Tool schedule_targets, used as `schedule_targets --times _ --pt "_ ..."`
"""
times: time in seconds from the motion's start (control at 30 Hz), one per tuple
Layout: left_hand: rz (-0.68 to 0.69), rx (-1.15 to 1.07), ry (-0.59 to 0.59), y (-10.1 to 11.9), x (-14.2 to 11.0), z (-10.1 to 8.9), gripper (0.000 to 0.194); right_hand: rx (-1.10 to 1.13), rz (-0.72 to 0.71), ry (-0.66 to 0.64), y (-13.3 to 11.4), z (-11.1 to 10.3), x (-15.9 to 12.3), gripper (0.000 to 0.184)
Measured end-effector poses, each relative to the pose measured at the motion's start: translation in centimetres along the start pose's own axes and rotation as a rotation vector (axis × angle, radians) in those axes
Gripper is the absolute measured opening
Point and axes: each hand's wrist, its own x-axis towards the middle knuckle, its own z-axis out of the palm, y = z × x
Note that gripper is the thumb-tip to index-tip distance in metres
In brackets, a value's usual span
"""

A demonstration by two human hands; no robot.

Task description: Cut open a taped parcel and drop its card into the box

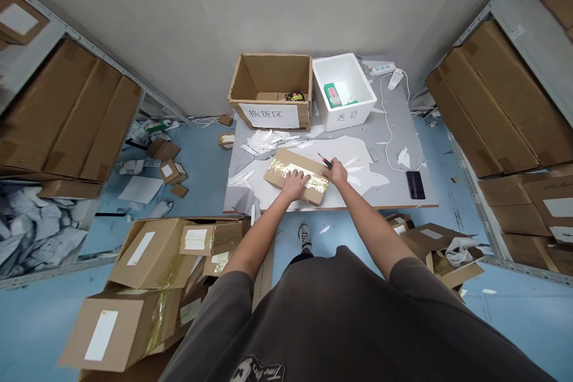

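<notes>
A small flat cardboard box point(290, 168) sealed with shiny clear tape lies on the grey table point(394, 191) in front of me. My left hand point(295, 182) presses on its near side, fingers curled over the taped top. My right hand point(335, 172) is at the box's right end, closed around a small cutter point(325, 160) with a red and black handle that points up and left.
An open cardboard box point(271, 91) with a white label and a white foam box point(342, 97) stand at the table's back. White paper scraps point(268, 140), a black phone point(415, 184) and a power strip point(382, 68) lie on the table. Stacked cartons point(147, 274) sit at left, shelves on both sides.
</notes>
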Motion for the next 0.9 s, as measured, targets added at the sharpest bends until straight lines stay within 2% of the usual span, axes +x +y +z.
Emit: schedule_targets --times 0.1,0.23,0.37,0.5,0.73,0.9 --pt "-0.107 0.002 0.029 1.9 0.4 0.6 0.108 0.078 0.035 0.038 0.2 -0.7 0.2 0.038" --pt "-0.05 -0.022 0.048 3.8 1.4 1.2 0.105 0.197 0.025 -0.025 2.9 -2.4 -1.8 0.023" --pt "-0.068 -0.056 -0.039 4.2 2.8 1.2 0.107 0.179 -0.092 -0.142 6.3 -4.7 -4.7 0.022" --pt "-0.089 -0.059 -0.082 4.0 3.9 0.7 0.109 0.059 -0.15 -0.239 8.0 -6.2 -6.3 0.024" --pt "-0.077 -0.035 -0.047 4.5 3.8 0.7 0.11 -0.149 -0.305 -0.299 7.4 -6.5 -5.4 0.027" --pt "-0.046 -0.02 -0.016 4.7 3.4 0.9 0.109 -0.275 -0.341 -0.311 6.4 -6.6 -4.2 0.029"
